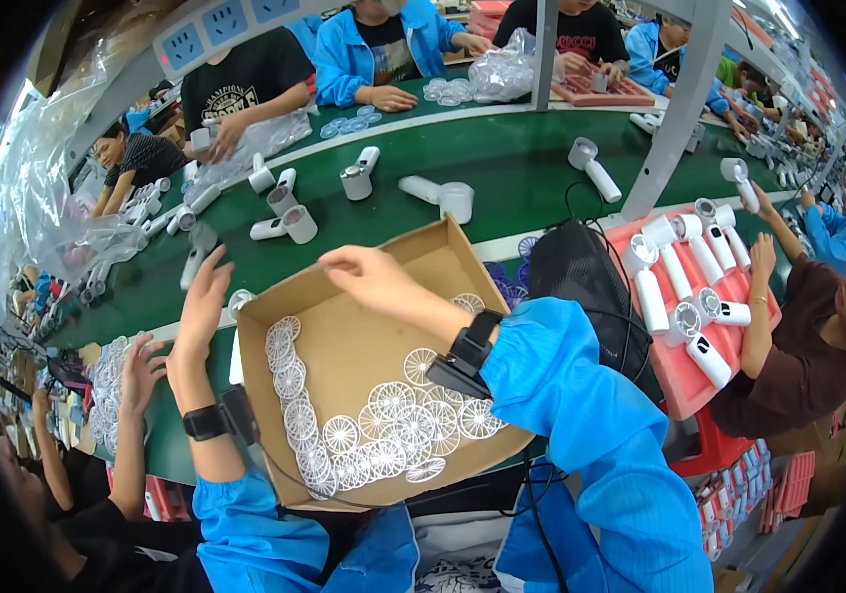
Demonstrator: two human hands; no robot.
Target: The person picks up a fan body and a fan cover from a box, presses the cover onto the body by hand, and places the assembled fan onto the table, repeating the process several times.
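Observation:
An open cardboard box [347,346] sits tilted in front of me. Round white spoked fan grilles [413,425] lie along its left side and near end, several overlapping. My right hand [376,279] reaches across the box above its far part, fingers extended and nothing visible in them. Outside the box's left wall, my left hand [202,308] is raised with its fingers apart, holding nothing. Just beyond its fingertips is a blurred white handheld fan [196,259] on the green conveyor belt [403,148]. Close to the box's far left corner is a small white round part [240,300].
More handheld fans [291,223] lie along the belt. At right, a pink tray [660,371] holds several fans beside a black mesh bag [581,282]. A grey metal post [675,119] rises there. Co-workers sit opposite and on both sides; another person's hand [139,374] is near my left forearm.

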